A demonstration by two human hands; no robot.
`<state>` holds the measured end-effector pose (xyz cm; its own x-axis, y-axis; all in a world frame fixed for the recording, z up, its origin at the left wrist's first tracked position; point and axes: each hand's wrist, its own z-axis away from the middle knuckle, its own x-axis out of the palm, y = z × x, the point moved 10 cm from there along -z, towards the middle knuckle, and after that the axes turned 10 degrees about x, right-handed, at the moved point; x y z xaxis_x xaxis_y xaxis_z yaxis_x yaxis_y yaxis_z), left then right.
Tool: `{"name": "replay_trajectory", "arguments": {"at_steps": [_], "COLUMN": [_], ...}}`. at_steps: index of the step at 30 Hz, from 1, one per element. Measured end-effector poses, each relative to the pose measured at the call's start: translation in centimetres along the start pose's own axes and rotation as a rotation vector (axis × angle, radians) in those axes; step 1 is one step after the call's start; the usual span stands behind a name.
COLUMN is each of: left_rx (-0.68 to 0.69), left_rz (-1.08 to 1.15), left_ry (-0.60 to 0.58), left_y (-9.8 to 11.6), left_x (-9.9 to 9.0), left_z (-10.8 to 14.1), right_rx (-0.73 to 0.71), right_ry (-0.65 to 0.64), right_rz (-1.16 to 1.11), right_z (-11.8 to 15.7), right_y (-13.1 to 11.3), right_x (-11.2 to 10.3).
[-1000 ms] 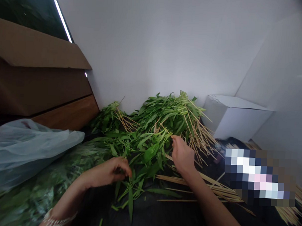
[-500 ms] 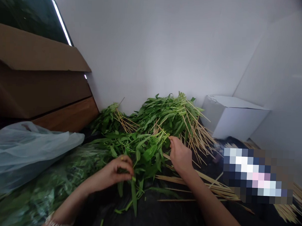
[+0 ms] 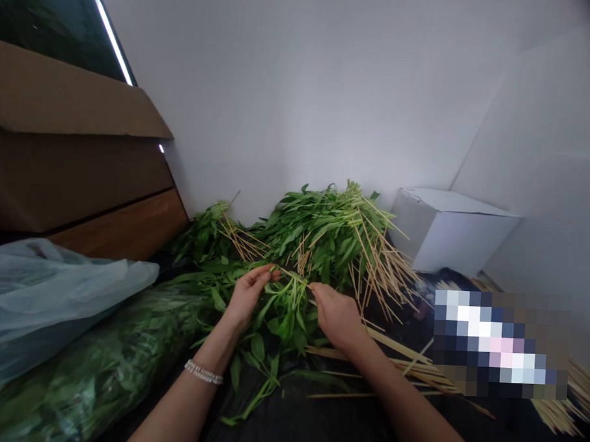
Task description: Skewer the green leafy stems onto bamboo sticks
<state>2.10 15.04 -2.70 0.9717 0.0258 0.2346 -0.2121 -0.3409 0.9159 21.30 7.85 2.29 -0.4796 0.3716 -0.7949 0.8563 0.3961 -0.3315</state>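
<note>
My left hand [image 3: 247, 296] is closed, its thumb and fingertips pinching what looks like a water spinach stem at the far end of a thin bamboo skewer [image 3: 285, 271]. My right hand [image 3: 337, 316] is closed round the skewer's near end. Between the hands, several water spinach stems [image 3: 291, 305] hang from the skewer, leaves drooping toward the black sheet. Below them, a loose water spinach sprig [image 3: 255, 398] lies on the black sheet [image 3: 276, 432]. Beyond my hands, a pile of skewered water spinach [image 3: 319, 215] has its bare sticks pointing right.
On the left sit a clear bag of greens [image 3: 108, 356], a whitish plastic bag [image 3: 52, 295] and an open cardboard box [image 3: 76, 179]. Loose bamboo skewers [image 3: 415, 369] lie to the right. A white box [image 3: 455, 234] stands by the wall, near a blurred-out patch [image 3: 499, 344].
My left hand has risen from the loose leaves up to the skewer's far end. My right hand has shifted slightly left and down with the skewer. The view has turned a little.
</note>
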Motion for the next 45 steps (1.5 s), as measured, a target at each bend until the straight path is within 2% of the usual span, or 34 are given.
{"name": "replay_trajectory", "arguments": {"at_steps": [3,7,12,20,25,31,38,45], "left_rx": [0.016,-0.012,-0.056,-0.041,-0.086,-0.08,-0.168,-0.204], "left_rz": [0.027,0.03,0.1,0.104,0.133,0.094,0.132,0.129], "left_ry": [0.033,0.002,-0.012,-0.016,-0.021,-0.006,-0.039,-0.136], "left_y": [0.5,1.0,1.0,1.5,1.2,1.2,1.0,0.6], "left_x": [-0.6,0.5,1.5,1.6,1.9,1.6,2.1,2.9], "left_z": [0.2,0.6,1.2,1.1,1.4,1.4,1.8,2.3], "right_rx": [0.01,0.017,0.035,0.056,0.073,0.062,0.029,0.025], "right_ry": [-0.091,-0.131,-0.125,-0.118,-0.12,-0.125,-0.108,-0.101], "right_rz": [0.066,0.096,0.079,0.052,0.065,0.081,0.068,0.069], "right_z": [0.3,0.4,0.4,0.3,0.3,0.4,0.6,0.7], "right_y": [-0.5,-0.6,-0.4,0.0,0.1,-0.1,-0.6,-0.8], "right_x": [1.2,1.9,1.8,1.9,1.8,1.9,1.9,2.1]}}
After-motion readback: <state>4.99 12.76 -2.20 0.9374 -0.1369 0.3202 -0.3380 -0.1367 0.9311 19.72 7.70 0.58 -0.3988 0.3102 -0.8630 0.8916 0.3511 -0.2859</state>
